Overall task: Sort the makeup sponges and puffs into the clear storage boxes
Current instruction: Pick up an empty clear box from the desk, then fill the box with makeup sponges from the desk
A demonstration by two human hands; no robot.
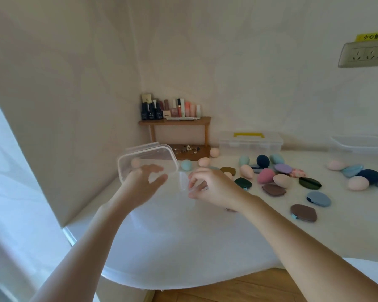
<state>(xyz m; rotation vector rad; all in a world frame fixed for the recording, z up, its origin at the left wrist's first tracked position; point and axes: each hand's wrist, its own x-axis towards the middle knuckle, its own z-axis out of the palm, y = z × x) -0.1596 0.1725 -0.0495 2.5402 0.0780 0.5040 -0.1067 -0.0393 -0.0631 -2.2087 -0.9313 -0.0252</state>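
White counter, seen from above. Wooden two-tier shelf in the back corner, carrying a row of small cosmetic bottles. Clear lidded storage box with a yellow handle stands just right of the shelf against the wall. An open clear tub stands further right.

Clear rectangular plastic lid, raised off the counter and tilted, at the left hand. The fingers are spread and nearly straight behind its lower edge, thumb below; whether they pinch the lid cannot be told. Clear plastic box, faint, rests on the counter between the hands. The right hand holds its near wall, fingers curled onto it.

Egg-shaped makeup sponges in peach, pink, teal and navy and flat rounded puffs in brown, green, blue and lilac lie loose on the counter, right of the hands and outside every box.
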